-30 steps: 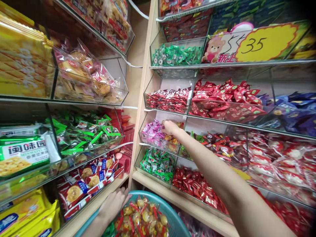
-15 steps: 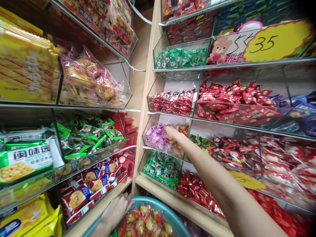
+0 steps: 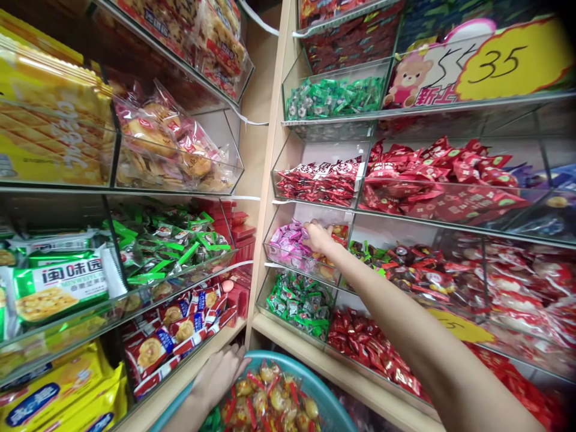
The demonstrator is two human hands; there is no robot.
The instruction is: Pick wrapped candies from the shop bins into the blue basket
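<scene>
My right hand [image 3: 320,236] reaches into a clear bin on the right shelves. Its fingers curl against a heap of purple-wrapped candies [image 3: 290,243], pinching at the right edge of the heap; the fingertips are partly hidden. Behind and beside this hand lie orange-and-brown wrapped pieces [image 3: 341,234] in the same bin. Low in front, my left hand [image 3: 224,370] holds the rim of a teal basin [image 3: 294,364], fingers bent over its left side. Inside the basin is a pile of clear-wrapped golden sweets with red strips [image 3: 274,399], plus some green wrappers at the left.
Stacked clear bins line both walls of this corner. Green-wrapped candies [image 3: 297,303] lie below my right hand, red packets [image 3: 321,183] above it. Bin fronts and a wooden ledge [image 3: 360,372] edge the space. Biscuit packs [image 3: 67,282] fill the left shelves.
The view has shifted slightly, so the shelves sit a little differently in the picture. My right hand stays at the purple candies, its fingers more curled. My left hand remains on the basin.
</scene>
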